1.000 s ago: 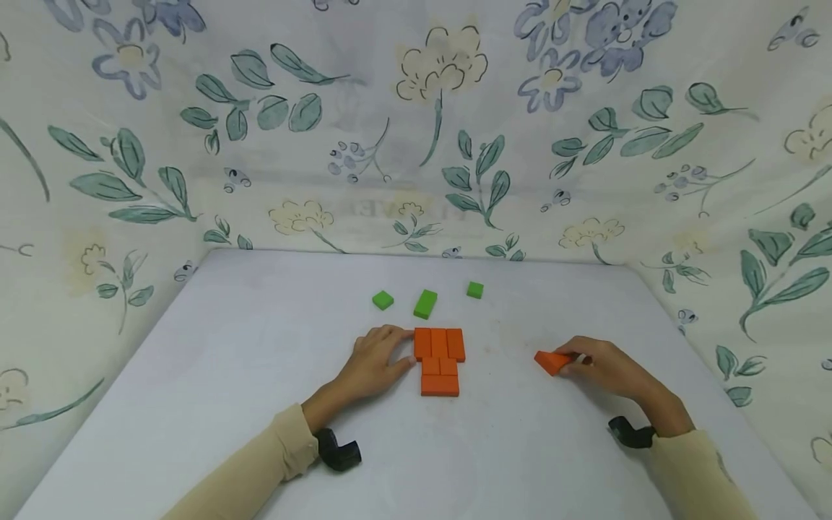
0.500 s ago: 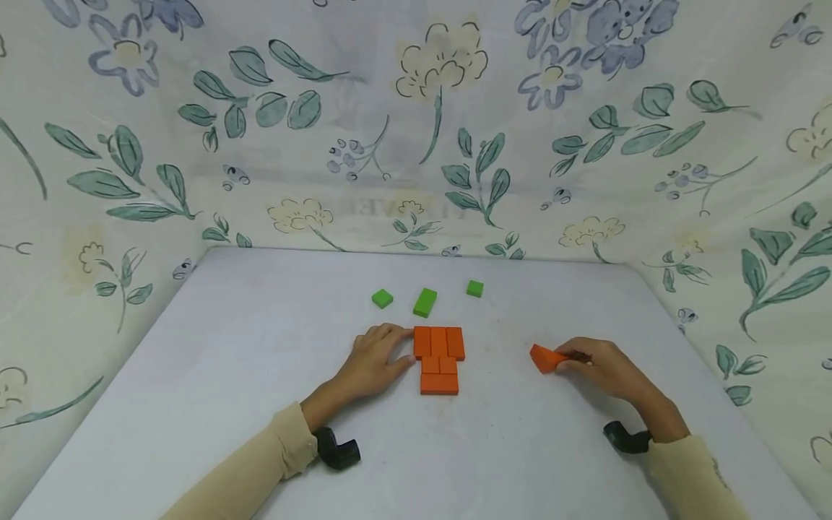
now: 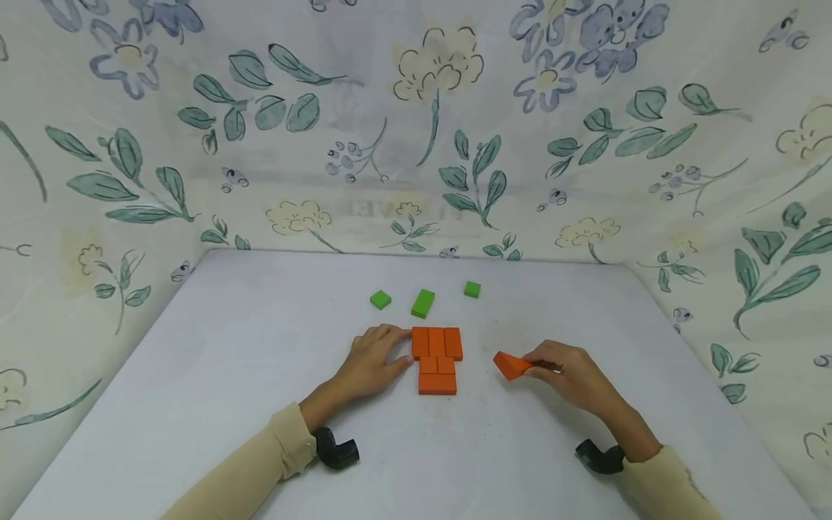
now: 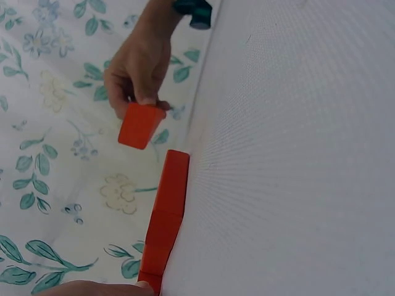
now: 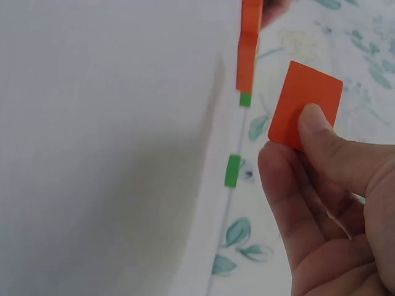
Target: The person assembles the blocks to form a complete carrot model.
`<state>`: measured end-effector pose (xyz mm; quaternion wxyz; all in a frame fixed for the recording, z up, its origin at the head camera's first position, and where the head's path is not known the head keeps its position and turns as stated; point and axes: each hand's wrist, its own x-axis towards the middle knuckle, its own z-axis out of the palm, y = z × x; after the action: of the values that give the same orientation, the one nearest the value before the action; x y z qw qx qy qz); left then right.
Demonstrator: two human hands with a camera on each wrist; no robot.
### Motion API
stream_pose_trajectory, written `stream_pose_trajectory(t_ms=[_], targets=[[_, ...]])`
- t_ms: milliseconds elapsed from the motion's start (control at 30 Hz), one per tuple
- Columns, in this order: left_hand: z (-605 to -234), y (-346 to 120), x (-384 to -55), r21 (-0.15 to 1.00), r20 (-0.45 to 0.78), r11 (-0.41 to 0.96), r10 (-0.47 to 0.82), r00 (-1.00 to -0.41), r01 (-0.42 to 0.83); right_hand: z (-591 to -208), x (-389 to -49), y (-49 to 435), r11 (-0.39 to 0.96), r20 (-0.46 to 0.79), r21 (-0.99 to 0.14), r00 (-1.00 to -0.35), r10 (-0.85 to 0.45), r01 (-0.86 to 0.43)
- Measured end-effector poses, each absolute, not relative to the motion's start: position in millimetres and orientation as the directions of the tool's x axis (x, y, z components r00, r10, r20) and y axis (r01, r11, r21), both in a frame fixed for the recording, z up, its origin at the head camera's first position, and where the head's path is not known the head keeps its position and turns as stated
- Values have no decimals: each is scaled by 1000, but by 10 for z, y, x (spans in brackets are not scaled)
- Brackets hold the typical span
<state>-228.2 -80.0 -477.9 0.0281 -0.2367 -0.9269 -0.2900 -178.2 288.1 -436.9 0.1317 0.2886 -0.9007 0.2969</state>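
My right hand (image 3: 575,375) pinches an orange block (image 3: 510,365) between thumb and fingers, raised off the table and tilted, to the right of the layout. Flat on the table in the head view lies a group of orange blocks (image 3: 437,363), set edge to edge: a wider row at the far side, a narrower part nearer. My left hand (image 3: 370,365) rests at the group's left side, index finger and thumb touching the far-left block. In the right wrist view the held block (image 5: 308,102) shows a flat broad face under the thumb.
Beyond the orange group lie three green blocks: a small one on the left (image 3: 380,300), a longer one in the middle (image 3: 423,304) and a small one on the right (image 3: 472,289). A floral cloth (image 3: 364,144) hangs behind the white table (image 3: 260,310).
My right hand has carried the orange block left, nearer to the group, and its tilt has changed. The left hand and the laid blocks stay in place.
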Motion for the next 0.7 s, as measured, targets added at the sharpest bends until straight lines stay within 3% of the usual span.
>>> stream_pose_trajectory(t_ms=[400, 700], targets=[[-4743, -805, -2279, 529, 182, 721, 418, -890, 447, -4331, -1707, 2479, 597, 299, -533, -793, -530, -600], [-4756, -790, -2272, 524, 189, 720, 423, -886, 455, -4341, -1702, 2222, 490, 336, -532, -704, -626, -690]])
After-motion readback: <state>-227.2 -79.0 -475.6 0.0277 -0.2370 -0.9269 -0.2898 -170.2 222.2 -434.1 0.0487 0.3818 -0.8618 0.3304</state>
